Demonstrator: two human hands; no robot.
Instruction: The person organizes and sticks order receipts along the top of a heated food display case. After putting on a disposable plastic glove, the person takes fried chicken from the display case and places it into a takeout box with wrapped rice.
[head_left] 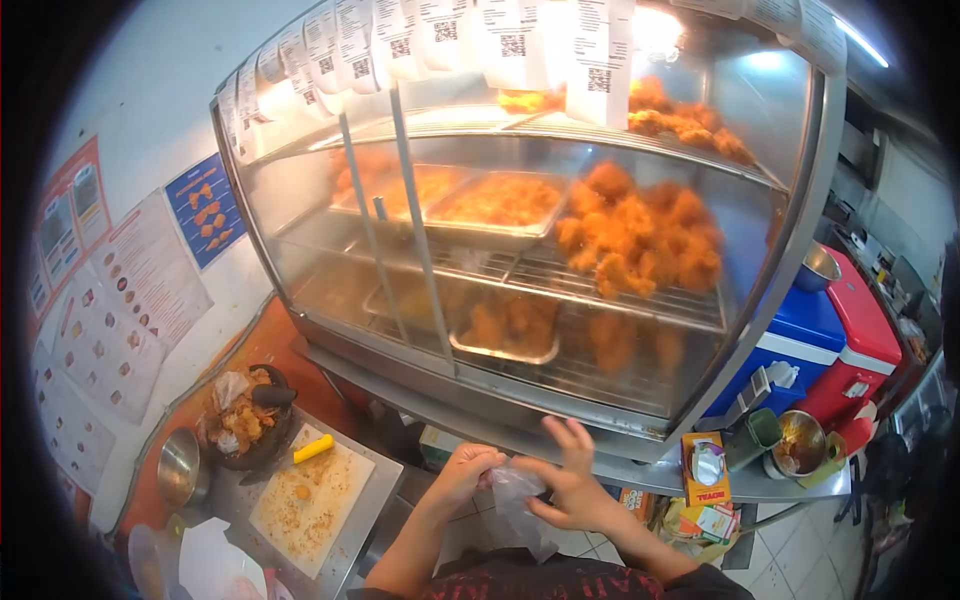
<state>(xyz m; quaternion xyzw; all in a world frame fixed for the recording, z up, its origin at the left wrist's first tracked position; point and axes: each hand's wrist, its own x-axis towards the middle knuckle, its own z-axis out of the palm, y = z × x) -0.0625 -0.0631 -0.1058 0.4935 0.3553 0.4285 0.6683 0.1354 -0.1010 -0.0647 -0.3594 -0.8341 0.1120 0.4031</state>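
A clear plastic bag point(520, 512) hangs in front of my body, below the display cabinet. My left hand point(466, 474) is closed on the gathered top of the bag. My right hand point(575, 488) is at the bag's right side, its fingers spread and two of them raised. Its thumb and index finger lie apart, against or very near the plastic. What the bag holds, if anything, cannot be made out.
A glass warming cabinet point(440, 372) holds fried chicken point(640, 230) on racks and trays. At left are a crumb-covered cutting board point(335, 505), a yellow-handled knife point(313, 449), a dark mortar point(262, 452) and a steel bowl point(182, 468). Coolers point(850, 345) stand at right.
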